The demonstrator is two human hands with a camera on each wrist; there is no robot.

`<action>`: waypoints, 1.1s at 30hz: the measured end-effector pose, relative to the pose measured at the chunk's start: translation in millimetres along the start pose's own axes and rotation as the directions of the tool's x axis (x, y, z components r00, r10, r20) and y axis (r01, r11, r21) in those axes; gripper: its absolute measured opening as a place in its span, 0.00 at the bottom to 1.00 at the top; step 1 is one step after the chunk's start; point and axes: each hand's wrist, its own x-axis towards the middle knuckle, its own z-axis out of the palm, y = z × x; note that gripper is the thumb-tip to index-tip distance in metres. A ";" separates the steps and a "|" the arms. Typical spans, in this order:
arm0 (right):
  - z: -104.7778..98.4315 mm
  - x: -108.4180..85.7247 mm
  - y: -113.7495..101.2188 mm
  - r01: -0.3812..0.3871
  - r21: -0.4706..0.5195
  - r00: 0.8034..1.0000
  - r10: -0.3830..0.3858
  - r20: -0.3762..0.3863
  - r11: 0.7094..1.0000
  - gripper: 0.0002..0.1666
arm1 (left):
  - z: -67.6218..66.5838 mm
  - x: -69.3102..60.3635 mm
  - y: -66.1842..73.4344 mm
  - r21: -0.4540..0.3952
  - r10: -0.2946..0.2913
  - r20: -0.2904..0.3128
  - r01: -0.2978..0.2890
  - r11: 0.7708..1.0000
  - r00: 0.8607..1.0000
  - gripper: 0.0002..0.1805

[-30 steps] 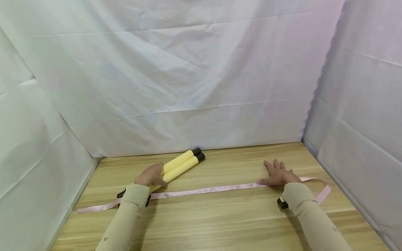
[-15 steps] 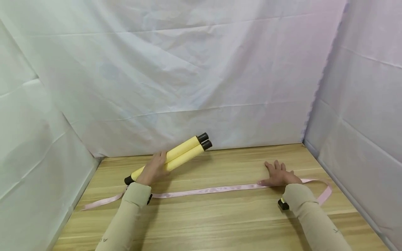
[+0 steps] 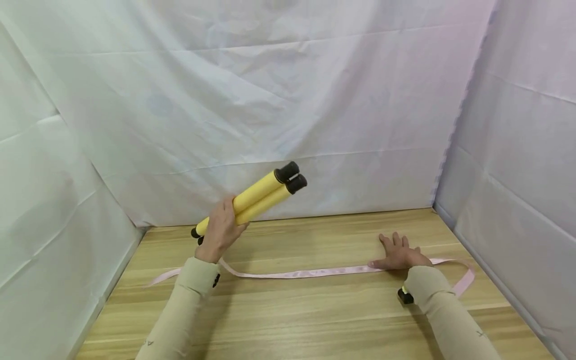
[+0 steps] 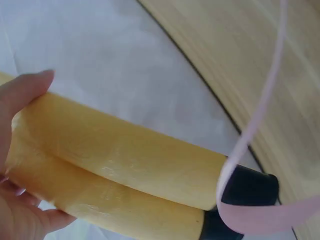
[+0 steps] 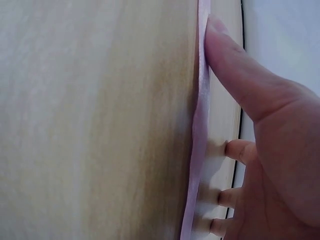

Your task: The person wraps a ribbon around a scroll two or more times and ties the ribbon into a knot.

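My left hand (image 3: 221,227) grips a pair of yellow sticks (image 3: 261,200) with black end caps, lying side by side. They are raised off the table and slant, the right ends higher. A pink ribbon (image 3: 310,273) runs across the table. In the left wrist view, the ribbon (image 4: 260,217) bends in a loop at the black caps (image 4: 250,187); whether it is tied there I cannot tell. My right hand (image 3: 398,254) rests on the table with fingers spread. Its thumb (image 5: 232,62) lies against the ribbon in the right wrist view.
The wooden table (image 3: 292,320) is bounded by white cloth (image 3: 270,110) at the back and on both sides. A small black block (image 3: 405,296) shows beside the right sleeve. The ribbon's right part curves round past the right wrist.
My left hand has lifted the yellow sticks off the table, tilting their right ends up. The ribbon's left end has slid to the right. The right hand has stayed in place.
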 end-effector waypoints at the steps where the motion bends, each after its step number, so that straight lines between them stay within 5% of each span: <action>1: 0.0 0.7 0.5 -0.001 -0.001 1.000 0.001 0.003 1.000 0.83 | -2.4 1.8 -0.1 -0.012 -0.016 -0.019 0.016 1.000 1.000 0.42; 5: -6.9 -7.0 -8.0 -0.005 -0.002 1.000 0.005 0.025 1.000 0.78 | -13.5 8.7 -1.2 -0.108 -0.115 -0.088 0.105 0.989 0.989 0.46; 10: -16.1 -17.6 -21.6 0.003 0.010 0.999 -0.003 0.038 1.000 0.73 | -28.3 14.8 -4.1 -0.224 -0.253 -0.165 0.214 0.951 0.953 0.47; 14: -15.4 -17.4 -25.6 0.005 0.012 0.999 -0.006 0.037 1.000 0.72 | -39.2 16.0 -12.6 -0.196 -0.314 -0.211 0.275 0.941 0.926 0.48; 20: -4.2 -2.2 -10.8 0.004 0.020 1.000 -0.005 0.009 1.000 0.82 | -54.2 12.5 -31.1 -0.142 -0.377 -0.229 0.352 0.925 0.898 0.48; 26: -4.4 0.6 -4.9 0.000 0.026 1.000 -0.001 0.000 1.000 0.85 | -62.5 12.8 -29.3 -0.126 -0.403 -0.207 0.384 0.915 0.892 0.51; 33: -3.4 3.2 -3.3 0.000 0.034 1.000 -0.001 0.019 0.999 0.83 | -59.0 15.6 -1.9 -0.171 -0.416 -0.037 0.404 0.899 0.909 0.61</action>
